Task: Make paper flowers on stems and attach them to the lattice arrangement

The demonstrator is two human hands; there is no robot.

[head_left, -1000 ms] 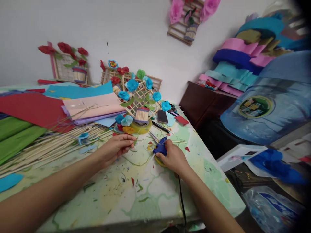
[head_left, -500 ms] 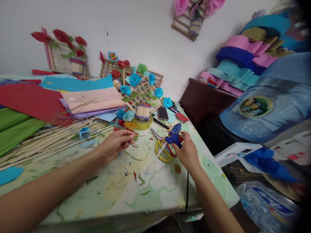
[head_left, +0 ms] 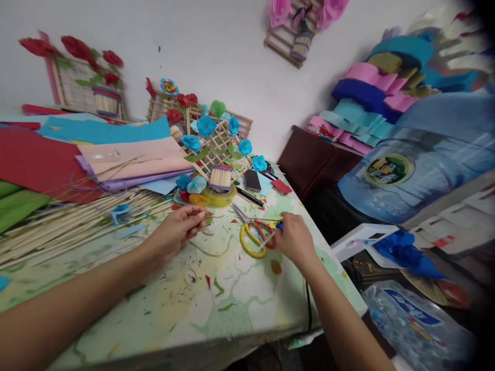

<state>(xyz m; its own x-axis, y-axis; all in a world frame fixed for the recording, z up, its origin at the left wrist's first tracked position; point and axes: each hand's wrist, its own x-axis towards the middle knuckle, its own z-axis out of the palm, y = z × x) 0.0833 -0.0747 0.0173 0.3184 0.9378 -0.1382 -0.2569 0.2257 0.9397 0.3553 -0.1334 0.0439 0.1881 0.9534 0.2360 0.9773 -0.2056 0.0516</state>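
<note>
head view: left of the scissors point(head_left: 247, 220), the left hand point(head_left: 185, 224) pinches a green scrap point(head_left: 209, 220), fingertips seemingly suiting its slightness. right of them, the right hand point(head_left: 296, 237) wraps a half-hidden blue tool point(head_left: 279, 225), apparently for control.

We hold a blue glue gun point(head_left: 279, 226) (mostly hidden), its white stick point(head_left: 266, 240) slanting across the scissors point(head_left: 246, 223).
</note>
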